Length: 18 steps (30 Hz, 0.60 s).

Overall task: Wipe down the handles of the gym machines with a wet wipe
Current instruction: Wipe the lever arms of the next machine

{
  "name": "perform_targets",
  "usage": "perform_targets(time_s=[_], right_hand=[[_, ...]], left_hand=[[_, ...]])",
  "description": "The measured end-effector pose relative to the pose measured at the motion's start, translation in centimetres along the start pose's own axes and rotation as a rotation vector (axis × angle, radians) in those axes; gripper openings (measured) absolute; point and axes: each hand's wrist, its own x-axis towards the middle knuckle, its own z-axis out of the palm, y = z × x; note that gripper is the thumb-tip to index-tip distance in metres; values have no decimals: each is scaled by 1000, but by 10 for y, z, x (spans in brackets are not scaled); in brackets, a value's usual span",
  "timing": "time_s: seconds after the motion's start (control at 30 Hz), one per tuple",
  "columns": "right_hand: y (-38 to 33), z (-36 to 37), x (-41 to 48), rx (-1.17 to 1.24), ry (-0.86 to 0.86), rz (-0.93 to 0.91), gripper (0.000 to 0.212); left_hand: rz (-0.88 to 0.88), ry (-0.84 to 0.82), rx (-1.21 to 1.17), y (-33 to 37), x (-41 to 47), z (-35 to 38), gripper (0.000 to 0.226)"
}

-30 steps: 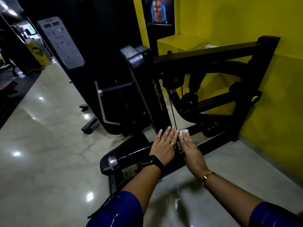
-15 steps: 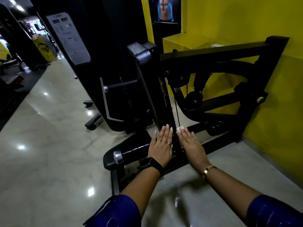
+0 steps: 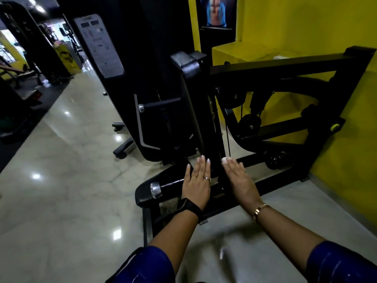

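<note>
Right hand [image 3: 239,180] flat, pressing wet wipe [image 3: 226,159]: soft, limp, pinch at edge. Left hand [image 3: 196,183] released, flat on handle [image 3: 163,187].

handle [image 3: 167,186]: black bar, chrome end cap, low, level | wipe [image 3: 225,159]: white, small, possibly wadded

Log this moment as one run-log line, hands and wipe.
left hand flat on handle | right hand flat, wet wipe under fingertips | wiping underway

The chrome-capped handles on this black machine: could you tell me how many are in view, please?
2: the upper handle juts left from the machine's upright, and the lower handle lies under the left hand. Others may be hidden.
</note>
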Motion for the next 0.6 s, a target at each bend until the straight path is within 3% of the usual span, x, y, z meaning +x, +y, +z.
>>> perform_targets(time_s=[0.1,0.23,0.33,0.6], right_hand=[[14,-6,-9,45,25,186,93],[-20,7,-26,62,4,-13,95],[-40,12,-15,104,-54,-110,84],[-5,-1,-12,12,16,62,94]], left_hand=[[-3,8,0,-3,-2,1,87],[-11,27,6,-2,-1,2,89],[7,55,26,-4,-2,4,86],[2,78,12,-23,-8,12,114]])
